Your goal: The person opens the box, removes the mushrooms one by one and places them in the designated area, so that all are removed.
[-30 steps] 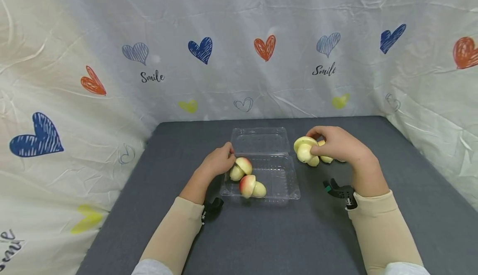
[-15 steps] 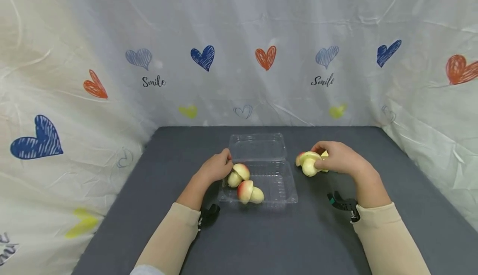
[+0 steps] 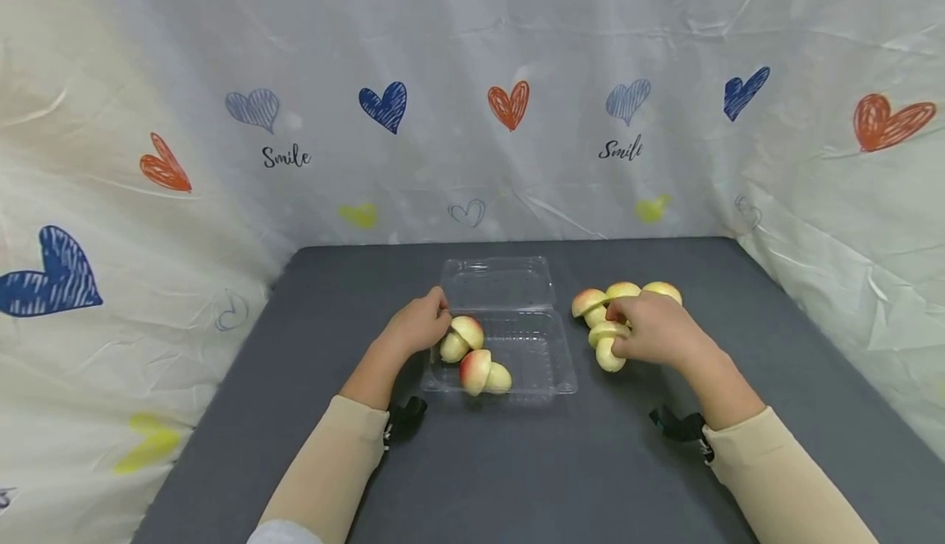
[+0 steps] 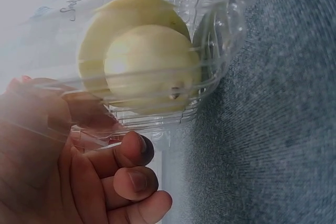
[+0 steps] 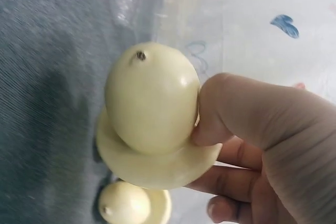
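The right hand (image 3: 653,331), fingers pinching a mushroom (image 3: 609,355), had drawn it back from three mushrooms (image 3: 589,301), baring them more; it seemed separated but was outside the clamshell container (image 3: 535,351). The left hand's (image 3: 419,322) fingers pinched the container's left rim.

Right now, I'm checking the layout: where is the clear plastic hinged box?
In the head view, the clear plastic hinged box lies open near centre, between the left hand at its left edge and the right hand.
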The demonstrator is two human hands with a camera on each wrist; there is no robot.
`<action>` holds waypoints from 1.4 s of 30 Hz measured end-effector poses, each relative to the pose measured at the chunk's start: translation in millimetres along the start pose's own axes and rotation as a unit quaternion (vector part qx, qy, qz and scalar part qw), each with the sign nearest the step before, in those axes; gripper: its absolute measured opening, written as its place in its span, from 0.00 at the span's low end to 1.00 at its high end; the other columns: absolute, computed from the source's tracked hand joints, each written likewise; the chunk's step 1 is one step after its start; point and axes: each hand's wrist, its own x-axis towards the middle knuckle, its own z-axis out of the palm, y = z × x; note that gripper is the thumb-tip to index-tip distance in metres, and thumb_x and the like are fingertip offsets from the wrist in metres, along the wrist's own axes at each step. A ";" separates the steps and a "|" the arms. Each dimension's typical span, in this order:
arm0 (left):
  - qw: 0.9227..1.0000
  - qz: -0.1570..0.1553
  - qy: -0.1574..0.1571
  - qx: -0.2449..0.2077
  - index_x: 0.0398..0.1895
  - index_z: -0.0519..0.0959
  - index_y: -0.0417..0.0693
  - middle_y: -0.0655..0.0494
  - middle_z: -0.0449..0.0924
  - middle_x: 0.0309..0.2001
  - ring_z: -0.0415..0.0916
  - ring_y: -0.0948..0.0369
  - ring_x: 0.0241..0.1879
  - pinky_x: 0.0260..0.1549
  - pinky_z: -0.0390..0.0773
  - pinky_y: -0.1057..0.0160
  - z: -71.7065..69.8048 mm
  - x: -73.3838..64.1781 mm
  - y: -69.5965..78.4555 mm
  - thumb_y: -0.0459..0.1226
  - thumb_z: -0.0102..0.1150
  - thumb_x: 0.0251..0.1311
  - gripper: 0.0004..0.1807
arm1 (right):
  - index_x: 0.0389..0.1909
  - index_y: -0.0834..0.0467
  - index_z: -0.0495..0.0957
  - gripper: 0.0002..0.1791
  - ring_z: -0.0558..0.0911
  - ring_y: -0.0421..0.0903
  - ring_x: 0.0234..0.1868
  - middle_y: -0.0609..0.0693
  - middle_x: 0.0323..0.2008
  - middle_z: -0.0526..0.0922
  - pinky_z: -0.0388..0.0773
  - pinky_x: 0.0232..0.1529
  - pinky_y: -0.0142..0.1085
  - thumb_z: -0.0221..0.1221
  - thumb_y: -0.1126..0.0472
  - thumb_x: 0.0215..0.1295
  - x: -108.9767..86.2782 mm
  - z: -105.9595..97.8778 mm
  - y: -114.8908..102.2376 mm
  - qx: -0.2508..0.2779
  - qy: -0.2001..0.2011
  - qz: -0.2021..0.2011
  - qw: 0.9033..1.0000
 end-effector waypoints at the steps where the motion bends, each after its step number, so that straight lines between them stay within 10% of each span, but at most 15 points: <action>1: 1.000 0.000 0.000 0.000 0.53 0.69 0.43 0.50 0.72 0.23 0.63 0.58 0.17 0.20 0.63 0.59 0.0 0.3 0.1 0.38 0.44 0.79 0.09 | 0.39 0.55 0.82 0.16 0.69 0.44 0.26 0.40 0.23 0.73 0.66 0.27 0.39 0.67 0.62 0.45 0.2 2.2 -0.7 -0.004 0.010 -0.007 1.000; 20: 1.000 0.001 0.004 -0.001 0.52 0.70 0.43 0.50 0.75 0.26 0.67 0.57 0.19 0.22 0.66 0.58 0.6 -4.3 -2.8 0.37 0.43 0.79 0.08 | 0.38 0.56 0.81 0.16 0.78 0.54 0.33 0.48 0.30 0.79 0.74 0.33 0.48 0.66 0.65 0.43 -5.4 36.5 -11.4 -0.112 0.137 -0.095 0.980; 42: 1.000 0.005 -0.001 0.001 0.51 0.69 0.44 0.50 0.75 0.26 0.66 0.58 0.19 0.21 0.66 0.58 0.2 1.1 -5.6 0.38 0.43 0.78 0.08 | 0.57 0.62 0.80 0.26 0.81 0.52 0.42 0.57 0.51 0.82 0.76 0.39 0.49 0.68 0.56 0.57 -9.5 -7.8 -28.2 -0.055 0.093 -0.074 0.991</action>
